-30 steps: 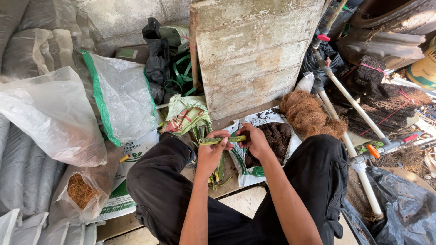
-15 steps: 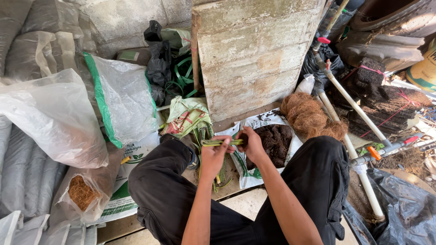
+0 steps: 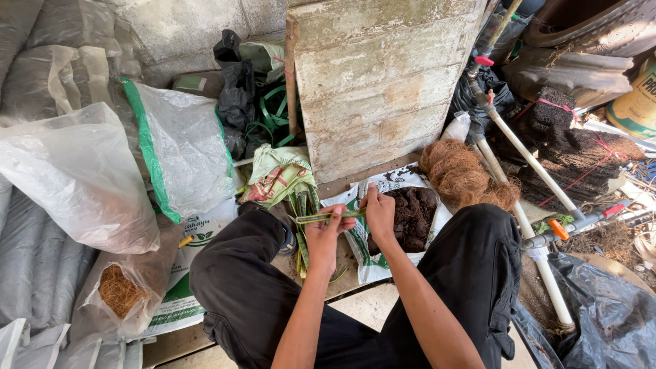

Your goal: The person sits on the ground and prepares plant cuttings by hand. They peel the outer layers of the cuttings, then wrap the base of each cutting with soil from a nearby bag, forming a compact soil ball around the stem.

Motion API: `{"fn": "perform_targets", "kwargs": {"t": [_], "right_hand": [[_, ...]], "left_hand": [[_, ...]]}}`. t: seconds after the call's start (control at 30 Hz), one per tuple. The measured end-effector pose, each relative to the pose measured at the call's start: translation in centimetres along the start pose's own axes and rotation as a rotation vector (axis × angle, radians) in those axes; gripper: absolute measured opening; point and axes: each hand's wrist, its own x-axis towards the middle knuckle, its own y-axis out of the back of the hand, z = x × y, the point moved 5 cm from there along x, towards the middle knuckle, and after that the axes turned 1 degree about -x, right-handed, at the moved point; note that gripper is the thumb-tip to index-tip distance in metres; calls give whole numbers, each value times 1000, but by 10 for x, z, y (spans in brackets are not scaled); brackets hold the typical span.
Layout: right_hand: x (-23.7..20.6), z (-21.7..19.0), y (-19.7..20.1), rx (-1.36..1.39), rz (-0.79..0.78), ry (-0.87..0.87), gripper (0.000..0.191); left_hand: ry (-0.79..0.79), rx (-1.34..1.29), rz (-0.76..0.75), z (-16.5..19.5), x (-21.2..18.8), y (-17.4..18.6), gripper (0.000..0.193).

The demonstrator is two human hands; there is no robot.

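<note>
I sit with both knees up in black trousers. My left hand and my right hand together pinch a thin green leaf strip, held level between them above the ground. Under my hands lies a small bundle of green leaf strips. To the right of it an opened white bag of dark soil lies flat. A clump of brown coconut fibre sits just beyond the bag.
A weathered wooden board leans upright ahead. Clear and white plastic sacks pile up at left, one small bag with brown fibre. White plastic pipes with valves run down the right. Black plastic sheeting lies at lower right.
My hands stay on the leaf strip; the right hand has shifted slightly along it. The view has moved a little.
</note>
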Motion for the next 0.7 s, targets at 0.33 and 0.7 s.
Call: {"fn": "perform_targets", "kwargs": {"t": [0.33, 0.7], "right_hand": [[3, 16, -6, 253, -211, -212, 54], [-28, -8, -19, 431, -677, -740, 39]], "left_hand": [[-54, 132, 39, 8, -3, -8, 25], [-181, 41, 34, 10, 7, 8, 22]]}}
